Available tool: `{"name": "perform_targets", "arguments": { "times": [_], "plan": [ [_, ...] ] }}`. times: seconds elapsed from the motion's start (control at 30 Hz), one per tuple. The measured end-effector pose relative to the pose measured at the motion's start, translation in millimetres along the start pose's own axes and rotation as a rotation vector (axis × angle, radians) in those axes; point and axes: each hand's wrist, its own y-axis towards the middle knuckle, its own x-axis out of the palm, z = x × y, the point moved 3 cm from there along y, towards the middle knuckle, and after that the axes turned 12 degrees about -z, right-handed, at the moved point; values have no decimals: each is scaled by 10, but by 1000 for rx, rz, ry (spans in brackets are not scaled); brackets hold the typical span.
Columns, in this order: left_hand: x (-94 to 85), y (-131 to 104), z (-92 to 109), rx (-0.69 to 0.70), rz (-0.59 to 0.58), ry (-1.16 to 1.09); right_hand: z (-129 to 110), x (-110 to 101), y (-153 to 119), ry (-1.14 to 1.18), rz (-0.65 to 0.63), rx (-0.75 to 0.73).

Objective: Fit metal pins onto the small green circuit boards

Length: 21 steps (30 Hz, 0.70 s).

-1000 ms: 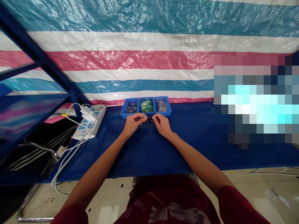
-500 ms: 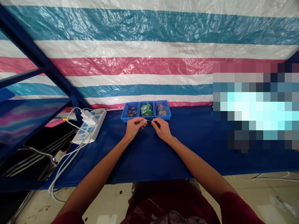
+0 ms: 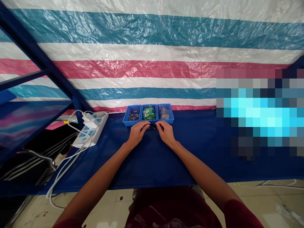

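Note:
Just in front of three joined blue bins, my left hand (image 3: pixel 138 132) has its fingers pinched together, and what they hold is too small to make out. My right hand (image 3: pixel 166 133) faces it a little way off, thumb and forefinger closed, also on something I cannot make out. Between the two hands, small thin dark and silvery pieces (image 3: pixel 152 127) show low against the table. The left bin (image 3: pixel 131 123) contains many slim metal pieces (image 3: pixel 134 116). Green plastic packaging (image 3: pixel 149 112) fills the middle bin, and clear plastic bags (image 3: pixel 164 112) lie in the right bin.
A white power strip (image 3: pixel 95 134) with a plugged-in adapter (image 3: pixel 90 121) and trailing cables (image 3: pixel 64 171) lies on the left of the blue table (image 3: pixel 152 164). Behind stands a striped plastic sheet (image 3: pixel 142 69). A blue metal frame (image 3: pixel 59 80) rises at left; the right side is pixelated.
My hands have moved slightly apart and a little lower in view. The thin pieces that spanned between my fingertips now show lower, between the hands. The whole view has shifted slightly.

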Motion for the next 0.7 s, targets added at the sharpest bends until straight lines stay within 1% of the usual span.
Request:
{"name": "perform_targets", "arguments": {
  "times": [0.07,0.13,0.23,0.33,0.43,0.47,0.5,0.57,0.63,0.7],
  "plan": [
    [23,-2,-1,30,-19,2,-11,-9,1,-3,2,3],
    [42,-7,-11,17,-16,-33,-28,-22,0,-2,11,7],
    [14,-11,-41,-63,58,-92,-49,-41,-1,10,27,15],
    [-123,36,-106,-111,171,-87,-64,-49,1,23,34,13],
    [-334,142,-234,-142,304,33,-65,-43,2,21,28,15],
    [-383,184,-282,-150,293,102,-59,-38,3,15,18,20],
    [-414,222,-323,-147,256,189,-50,-31,3,2,4,27],
    [-431,259,-377,-138,186,364,-25,-12,5,-60,-42,52],
    [-407,236,-371,-97,169,472,7,17,12,-173,-114,99],
    [-356,180,-306,-7,171,505,38,56,24,-306,-202,166]
  ]
}}
